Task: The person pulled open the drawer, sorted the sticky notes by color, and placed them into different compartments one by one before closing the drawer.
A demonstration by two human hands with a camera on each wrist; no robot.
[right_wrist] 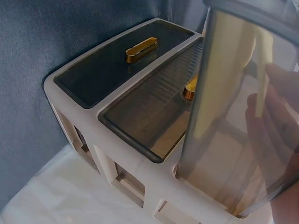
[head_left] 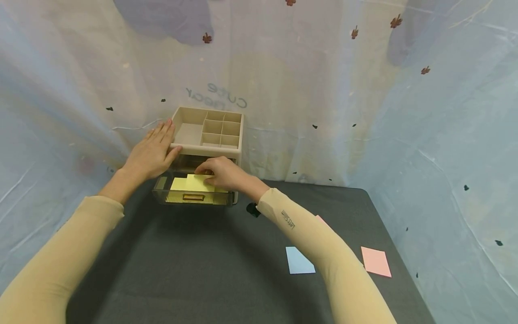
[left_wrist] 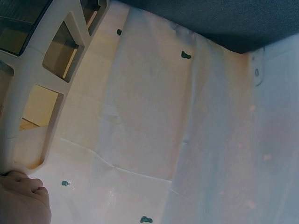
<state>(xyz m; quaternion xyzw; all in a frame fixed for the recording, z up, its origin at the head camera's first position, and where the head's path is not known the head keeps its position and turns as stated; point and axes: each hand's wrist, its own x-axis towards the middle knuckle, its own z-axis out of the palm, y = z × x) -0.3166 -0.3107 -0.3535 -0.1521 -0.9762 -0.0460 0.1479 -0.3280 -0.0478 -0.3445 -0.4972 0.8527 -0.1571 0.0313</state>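
A cream organizer box [head_left: 208,148] with a divided top tray stands against the curtain, its clear upper drawer [head_left: 162,196] pulled out. Yellow paper pads [head_left: 180,184] lie in that drawer. My right hand [head_left: 226,173] pinches a yellow pad [head_left: 199,182] over the drawer; in the right wrist view, the fingers [right_wrist: 275,102] show through the drawer's clear wall, holding the yellow pad's edge [right_wrist: 263,70]. My left hand [head_left: 151,153], fingers straight, rests on the box's left top edge. In the left wrist view, part of the left hand [left_wrist: 23,198] touches the box frame [left_wrist: 14,135].
To the right on the dark table [head_left: 182,270] lie a blue paper square [head_left: 298,261] and a pink pad [head_left: 376,261]; another pink piece [head_left: 321,219] is partly behind my right sleeve. A small black object [head_left: 253,209] is near the right wrist. Curtains enclose the table.
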